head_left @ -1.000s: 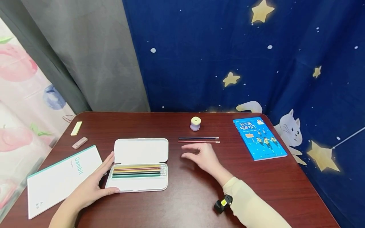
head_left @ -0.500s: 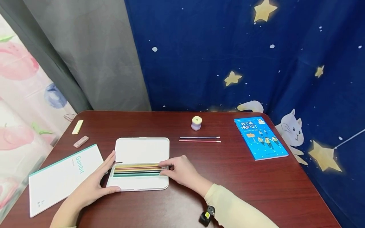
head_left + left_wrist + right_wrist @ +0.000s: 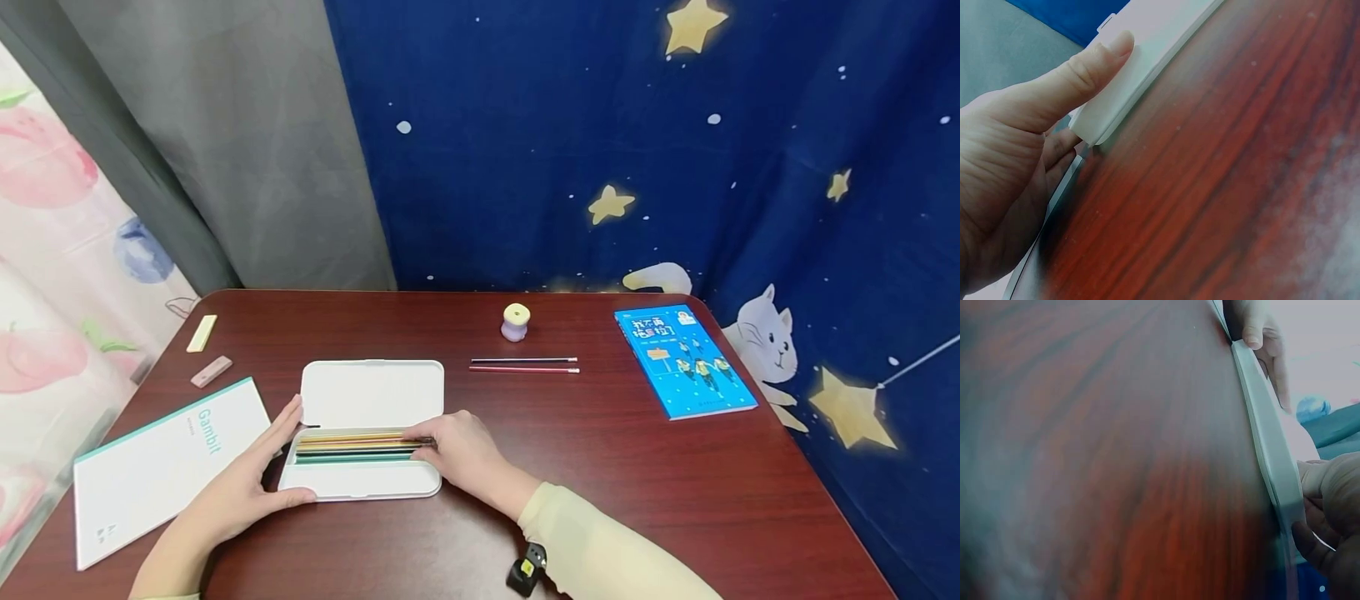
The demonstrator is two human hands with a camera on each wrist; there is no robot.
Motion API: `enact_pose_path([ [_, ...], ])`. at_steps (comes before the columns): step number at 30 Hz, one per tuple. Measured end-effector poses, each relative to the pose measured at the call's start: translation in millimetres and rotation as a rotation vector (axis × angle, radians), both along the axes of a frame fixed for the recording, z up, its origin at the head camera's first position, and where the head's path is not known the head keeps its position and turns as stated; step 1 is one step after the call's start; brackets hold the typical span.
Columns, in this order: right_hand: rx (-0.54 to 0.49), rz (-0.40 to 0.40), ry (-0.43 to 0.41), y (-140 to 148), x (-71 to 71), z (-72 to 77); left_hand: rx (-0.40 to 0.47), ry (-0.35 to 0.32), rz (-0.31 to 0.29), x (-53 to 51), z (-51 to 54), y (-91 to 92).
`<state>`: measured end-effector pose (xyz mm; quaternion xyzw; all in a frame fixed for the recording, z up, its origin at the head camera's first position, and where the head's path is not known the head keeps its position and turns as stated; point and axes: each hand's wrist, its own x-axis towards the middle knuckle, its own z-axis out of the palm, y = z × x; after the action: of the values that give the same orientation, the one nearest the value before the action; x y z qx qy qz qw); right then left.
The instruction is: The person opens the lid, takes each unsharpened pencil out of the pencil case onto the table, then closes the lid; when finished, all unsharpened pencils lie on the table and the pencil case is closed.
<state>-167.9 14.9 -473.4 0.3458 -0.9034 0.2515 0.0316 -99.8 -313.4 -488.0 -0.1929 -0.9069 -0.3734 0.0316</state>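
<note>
A white pencil case (image 3: 360,483) lies with its lid (image 3: 372,392) folded back. Several pencils (image 3: 352,446), yellow, red, black and green, lie side by side in it. At the case's left end, my left hand (image 3: 236,492) rests with its thumb on the front corner and straight fingers along the side. My right hand (image 3: 468,458) reaches over the case's right end, thumb and fingers pinching the pencils near their eraser ends; the exact contact is hidden. In the right wrist view, the right hand (image 3: 1335,506) is beside the case wall (image 3: 1269,437).
Two pencils (image 3: 523,365) lie behind the right hand, before a yellow and purple sharpener-like object (image 3: 515,322). A blue book (image 3: 686,362) is at right. A white notebook (image 3: 168,475), a pink eraser (image 3: 212,372) and a pale yellow stick (image 3: 201,333) lie at left.
My right hand has moved left and toward me from near the two loose pencils to the pencils inside the case, then slightly farther left. The left hand keeps its place.
</note>
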Motion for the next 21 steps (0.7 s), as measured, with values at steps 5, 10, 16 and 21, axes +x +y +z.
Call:
enact_pose_path([
  [5, 0.022, 0.004, 0.006, -5.8, -0.4, -2.7, -0.003, 0.005, -0.003, 1.4, -0.1, -1.6],
  [10, -0.035, 0.011, -0.023, -6.6, -2.2, -3.1, -0.003, 0.010, -0.006, 0.4, -0.8, -1.8],
  [16, -0.060, 0.042, -0.054, -6.3, -5.0, -0.6, 0.003, 0.012, -0.007, -1.3, -0.8, -1.6],
  [21, -0.060, 0.057, -0.065, -6.7, -5.9, -0.3, -0.002, 0.006, -0.001, -1.1, -1.1, -1.0],
])
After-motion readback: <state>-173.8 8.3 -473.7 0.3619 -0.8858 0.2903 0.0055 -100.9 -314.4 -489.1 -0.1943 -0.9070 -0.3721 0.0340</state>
